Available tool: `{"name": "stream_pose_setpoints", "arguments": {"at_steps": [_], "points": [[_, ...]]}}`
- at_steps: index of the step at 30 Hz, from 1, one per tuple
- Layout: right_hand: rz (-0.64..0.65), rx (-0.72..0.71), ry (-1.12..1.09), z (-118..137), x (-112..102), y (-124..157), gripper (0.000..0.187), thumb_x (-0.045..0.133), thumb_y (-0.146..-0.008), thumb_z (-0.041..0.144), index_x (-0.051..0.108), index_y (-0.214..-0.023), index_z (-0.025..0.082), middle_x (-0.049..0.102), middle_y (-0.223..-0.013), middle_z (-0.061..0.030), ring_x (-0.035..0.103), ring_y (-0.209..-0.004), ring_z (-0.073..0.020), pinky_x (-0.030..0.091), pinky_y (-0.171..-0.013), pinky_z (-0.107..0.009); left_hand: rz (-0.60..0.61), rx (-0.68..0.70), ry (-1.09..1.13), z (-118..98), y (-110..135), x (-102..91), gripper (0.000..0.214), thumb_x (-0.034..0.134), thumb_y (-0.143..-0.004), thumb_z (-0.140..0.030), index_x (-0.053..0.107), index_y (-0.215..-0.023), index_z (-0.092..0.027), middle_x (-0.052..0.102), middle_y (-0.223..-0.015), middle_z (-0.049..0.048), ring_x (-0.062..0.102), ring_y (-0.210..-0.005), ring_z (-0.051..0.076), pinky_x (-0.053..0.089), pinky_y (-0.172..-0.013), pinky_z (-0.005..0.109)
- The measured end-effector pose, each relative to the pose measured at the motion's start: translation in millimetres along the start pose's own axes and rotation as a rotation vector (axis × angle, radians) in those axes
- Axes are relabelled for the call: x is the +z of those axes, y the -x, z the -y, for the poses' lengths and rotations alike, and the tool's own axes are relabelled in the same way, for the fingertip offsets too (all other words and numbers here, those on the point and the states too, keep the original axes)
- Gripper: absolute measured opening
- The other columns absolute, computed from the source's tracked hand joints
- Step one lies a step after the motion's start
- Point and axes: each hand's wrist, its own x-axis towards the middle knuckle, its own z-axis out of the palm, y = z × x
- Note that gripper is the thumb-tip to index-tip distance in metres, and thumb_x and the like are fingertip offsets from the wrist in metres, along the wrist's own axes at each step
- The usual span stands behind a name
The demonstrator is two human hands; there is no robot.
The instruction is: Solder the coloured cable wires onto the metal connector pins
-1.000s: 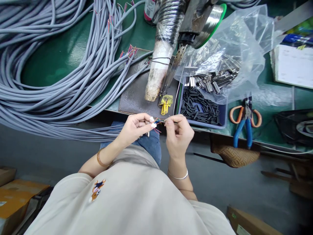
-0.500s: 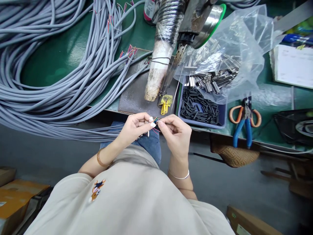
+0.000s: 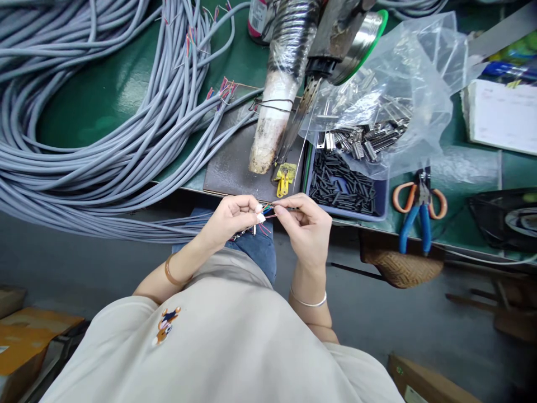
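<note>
Just off the table's front edge, my left hand [image 3: 237, 218] is closed in a pinch on a bunch of thin coloured wires [image 3: 267, 210], with white coverings on its fingertips. Facing it, my right hand [image 3: 305, 226] pinches the other ends of some wires between thumb and forefinger. A few pink wire ends [image 3: 263, 228] hang loose below. Small metal connectors [image 3: 244, 233] lie under my left hand above my lap, partly hidden by it. Above my hands, a yellow clip-like piece [image 3: 282, 183] rests on a dark board [image 3: 230, 168].
Grey cables [image 3: 138, 162] fill the left. A soldering iron [image 3: 298, 115] and a wrapped tube [image 3: 268, 123] point down at the board. Right of them are a blue tray [image 3: 381, 201] of black sleeves, a plastic bag [image 3: 432, 84] with metal connectors, pliers [image 3: 413, 224] and a solder reel [image 3: 364, 45].
My right hand has shifted slightly right, away from the left. More of the coloured wires now shows stretched between my fingertips. The left hand has barely moved.
</note>
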Motion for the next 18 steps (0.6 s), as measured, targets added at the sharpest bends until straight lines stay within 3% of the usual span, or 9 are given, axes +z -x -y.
{"name": "stream_pose_setpoints", "arguments": {"at_steps": [5,10,14,18], "points": [[0.068,-0.064,0.006,-0.8,2.2,-2.5,0.006,0.076,-0.087,0.025,0.076,-0.083,0.021,0.069,-0.079,-0.0014,0.049,-0.056,-0.009,0.029,-0.045,-0.024,0.038,-0.119,0.04,-3.8,0.1,-3.8,0.025,0.079,-0.06,-0.027,0.056,-0.06,-0.016,0.036,-0.048,-0.0096,0.02,-0.042,0.001,0.009,-0.045,0.021],[-0.009,-0.247,0.09,-0.2,2.4,0.5,0.003,0.077,-0.088,0.022,0.077,-0.086,0.024,0.071,-0.079,-0.0016,0.06,-0.063,-0.0122,0.038,-0.046,-0.024,0.049,-0.151,0.065,-3.7,-1.8,-5.9,0.022,0.074,-0.058,-0.027,0.055,-0.058,-0.017,0.038,-0.047,-0.0088,0.02,-0.04,0.0,0.008,-0.044,0.021],[0.03,-0.366,0.153,-2.4,1.2,2.4,0.015,0.076,-0.088,0.013,0.078,-0.094,0.028,0.074,-0.085,0.0003,0.064,-0.064,-0.0101,0.049,-0.054,-0.024,0.047,-0.151,0.065,-4.0,-2.1,-4.9,0.019,0.073,-0.057,-0.025,0.056,-0.058,-0.017,0.038,-0.045,-0.0086,0.021,-0.04,0.0,0.008,-0.044,0.02],[0.04,-0.443,0.22,-3.3,-0.3,2.4,0.018,0.075,-0.089,0.013,0.077,-0.098,0.028,0.074,-0.087,0.0009,0.066,-0.068,-0.0102,0.049,-0.055,-0.022,0.064,-0.157,0.063,-4.2,-1.8,-5.3,0.022,0.075,-0.058,-0.026,0.055,-0.057,-0.017,0.037,-0.045,-0.0089,0.021,-0.04,0.001,0.01,-0.044,0.02]]}}
